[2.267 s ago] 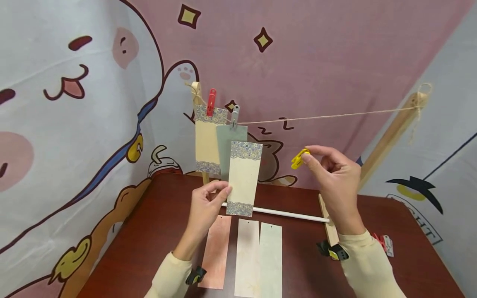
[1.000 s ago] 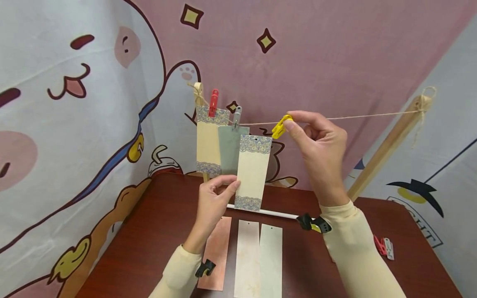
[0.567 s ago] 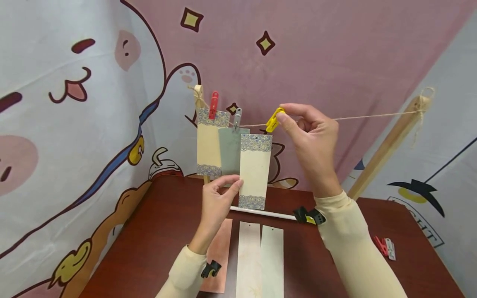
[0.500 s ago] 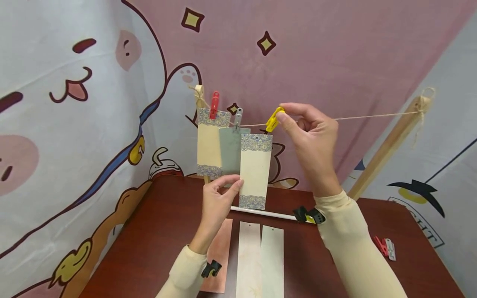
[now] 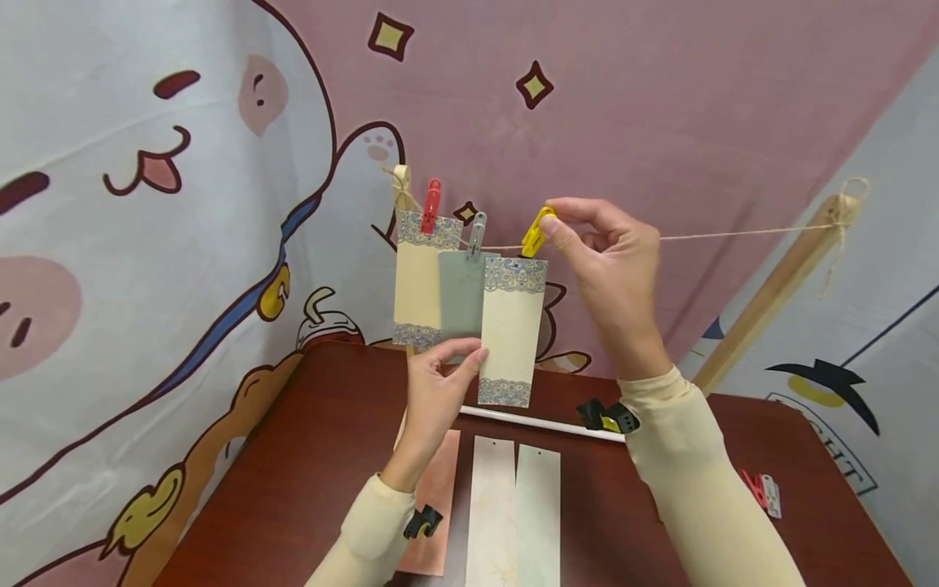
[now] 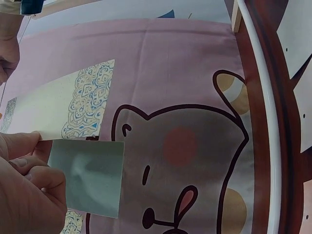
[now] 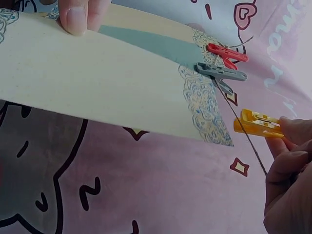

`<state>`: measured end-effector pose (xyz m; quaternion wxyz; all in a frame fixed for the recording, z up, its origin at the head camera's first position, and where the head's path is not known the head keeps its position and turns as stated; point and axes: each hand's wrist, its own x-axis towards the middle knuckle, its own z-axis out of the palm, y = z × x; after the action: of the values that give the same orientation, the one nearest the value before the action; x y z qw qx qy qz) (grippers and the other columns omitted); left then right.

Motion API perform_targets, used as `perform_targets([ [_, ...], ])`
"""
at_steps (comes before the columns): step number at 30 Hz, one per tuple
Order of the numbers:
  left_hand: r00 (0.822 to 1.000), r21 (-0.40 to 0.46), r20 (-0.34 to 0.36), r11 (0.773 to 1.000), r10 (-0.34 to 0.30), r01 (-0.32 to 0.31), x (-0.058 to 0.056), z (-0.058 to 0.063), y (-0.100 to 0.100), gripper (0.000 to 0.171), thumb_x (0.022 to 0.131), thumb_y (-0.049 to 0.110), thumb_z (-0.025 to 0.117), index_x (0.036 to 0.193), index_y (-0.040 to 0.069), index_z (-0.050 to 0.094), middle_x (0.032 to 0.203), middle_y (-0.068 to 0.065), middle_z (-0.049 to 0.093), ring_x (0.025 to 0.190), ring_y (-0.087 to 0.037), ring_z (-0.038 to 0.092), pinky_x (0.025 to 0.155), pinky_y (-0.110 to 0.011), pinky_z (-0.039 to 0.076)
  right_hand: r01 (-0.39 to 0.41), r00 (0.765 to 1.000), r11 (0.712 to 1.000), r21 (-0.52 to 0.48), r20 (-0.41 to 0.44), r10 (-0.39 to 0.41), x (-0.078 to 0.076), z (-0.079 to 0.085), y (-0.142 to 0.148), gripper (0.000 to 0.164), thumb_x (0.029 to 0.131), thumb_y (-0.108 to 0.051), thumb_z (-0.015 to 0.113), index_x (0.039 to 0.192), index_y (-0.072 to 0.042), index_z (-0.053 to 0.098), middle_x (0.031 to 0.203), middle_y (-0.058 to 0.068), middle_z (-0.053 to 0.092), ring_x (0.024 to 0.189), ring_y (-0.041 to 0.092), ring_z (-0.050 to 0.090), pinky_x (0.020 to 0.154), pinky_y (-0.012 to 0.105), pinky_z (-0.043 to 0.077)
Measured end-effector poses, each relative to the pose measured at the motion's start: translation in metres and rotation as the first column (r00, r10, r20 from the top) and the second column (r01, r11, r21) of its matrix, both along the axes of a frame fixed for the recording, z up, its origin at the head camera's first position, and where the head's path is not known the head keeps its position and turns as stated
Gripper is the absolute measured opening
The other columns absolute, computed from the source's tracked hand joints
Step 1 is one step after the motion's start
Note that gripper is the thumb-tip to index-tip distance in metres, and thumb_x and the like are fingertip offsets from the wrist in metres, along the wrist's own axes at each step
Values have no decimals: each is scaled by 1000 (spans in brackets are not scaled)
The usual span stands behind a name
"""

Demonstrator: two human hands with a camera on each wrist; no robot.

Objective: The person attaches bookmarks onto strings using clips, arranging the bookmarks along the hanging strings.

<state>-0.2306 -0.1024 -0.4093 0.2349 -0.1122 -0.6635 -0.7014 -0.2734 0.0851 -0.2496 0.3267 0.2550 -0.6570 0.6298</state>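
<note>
My left hand [image 5: 436, 395] pinches the left edge of a cream bookmark [image 5: 513, 334] with blue patterned ends, held upright just below the string [image 5: 734, 235]. Between thumb and fingertips of my right hand [image 5: 616, 269] is a yellow clothespin [image 5: 535, 235]. Its tip is at the string, near the bookmark's top edge; in the right wrist view the clothespin [image 7: 257, 124] sits apart from the bookmark's corner. To the left, a red clothespin [image 5: 431, 208] holds a patterned bookmark [image 5: 418, 285] on the string, and a grey clothespin [image 5: 477, 235] holds a plain green one [image 5: 460, 285], partly hidden.
Wooden posts carry the string, the right post [image 5: 778, 277] leaning. On the dark red table [image 5: 264, 473] lie a coral strip [image 5: 436, 505], a whitish strip [image 5: 491, 505] and a pale green strip [image 5: 539, 505]. Behind them runs a white rod [image 5: 550, 424]. Red and grey clothespins [image 5: 766, 495] lie at right.
My right hand has come left and up, bringing the yellow clothespin from right of the bookmark to the string. The left hand has shifted the bookmark slightly right and up.
</note>
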Motion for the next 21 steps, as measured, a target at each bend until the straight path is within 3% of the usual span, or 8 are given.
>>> perform_targets([
  [4,1000,14,-11,1000,1,0,-2,0,1,12,98,2,82,108,-4,82,100,-15,80,76,-13,71,67,-21,55,16,999,998,57,37,-18,0,1,0,15,96,-7,86,110,-1,85,105,9,81,78,21,75,72,23,56],
  [9,1000,14,-3,1000,9,-8,-2,-1,1,11,97,2,82,107,-4,82,100,-13,81,75,-13,70,65,-21,54,14,996,993,121,87,-25,2,-2,-1,16,98,-12,85,109,-1,85,108,7,80,93,17,74,88,26,59],
  [12,1000,5,-5,1000,16,-16,-3,-2,1,11,98,2,82,107,-3,83,100,-12,81,75,-14,70,66,-21,55,12,995,991,131,97,-25,3,-3,-1,16,98,-14,85,109,-2,85,108,8,80,85,14,70,68,22,58],
  [16,1000,2,-9,1000,21,-21,-4,0,1,12,97,3,83,108,-2,83,101,-11,81,76,-14,70,66,-22,54,19,994,988,153,108,-35,4,-4,-1,17,98,-17,85,110,-5,85,108,6,79,57,11,56,42,22,44],
  [21,1000,12,-14,1000,13,-13,-3,2,3,13,97,4,83,108,-3,83,103,-13,81,79,-13,71,68,-22,55,14,994,985,170,103,-32,4,-5,0,18,98,-16,85,112,-4,84,108,8,79,50,11,50,41,23,43],
])
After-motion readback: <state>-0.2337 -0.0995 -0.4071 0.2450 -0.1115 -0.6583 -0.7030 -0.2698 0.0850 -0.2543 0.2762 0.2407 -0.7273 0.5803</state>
